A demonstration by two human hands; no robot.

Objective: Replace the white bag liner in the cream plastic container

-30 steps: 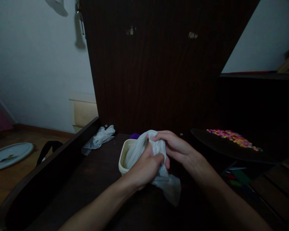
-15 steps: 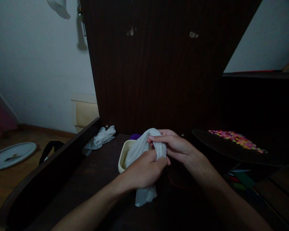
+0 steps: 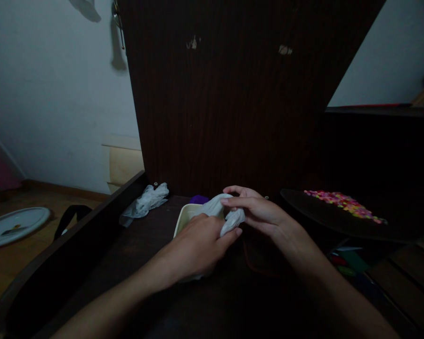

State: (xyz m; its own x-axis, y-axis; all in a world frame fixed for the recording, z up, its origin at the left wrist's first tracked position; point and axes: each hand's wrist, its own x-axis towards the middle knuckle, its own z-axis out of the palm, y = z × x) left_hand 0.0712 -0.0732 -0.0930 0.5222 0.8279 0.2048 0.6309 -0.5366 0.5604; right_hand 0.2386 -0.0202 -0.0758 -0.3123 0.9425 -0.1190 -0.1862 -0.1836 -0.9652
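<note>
A white plastic bag [image 3: 214, 205] is bunched between my two hands above the dark wooden surface. My left hand [image 3: 201, 242] is closed round its gathered middle, with the back of the hand toward me. From the right, my right hand [image 3: 256, 209] pinches the bag's folded end between thumb and fingers. Just behind my left hand stands a cream plastic container [image 3: 189, 212], partly covered by the bag and hand. Something purple [image 3: 198, 199] shows behind the container; its kind is hidden.
Another crumpled plastic bag [image 3: 150, 201] lies at the back left beside the raised side board [image 3: 88, 240]. A dark panel [image 3: 226, 103] rises behind. On the right, a rounded shelf [image 3: 304, 212] bears a colourful string of small pieces [image 3: 344, 205]. A white lid-like disc [image 3: 17, 226] lies on the floor.
The bag is more tightly gathered, and its loop has become a small bunched end. Its lower tail is now mostly hidden beneath my left hand, which has shifted slightly left.
</note>
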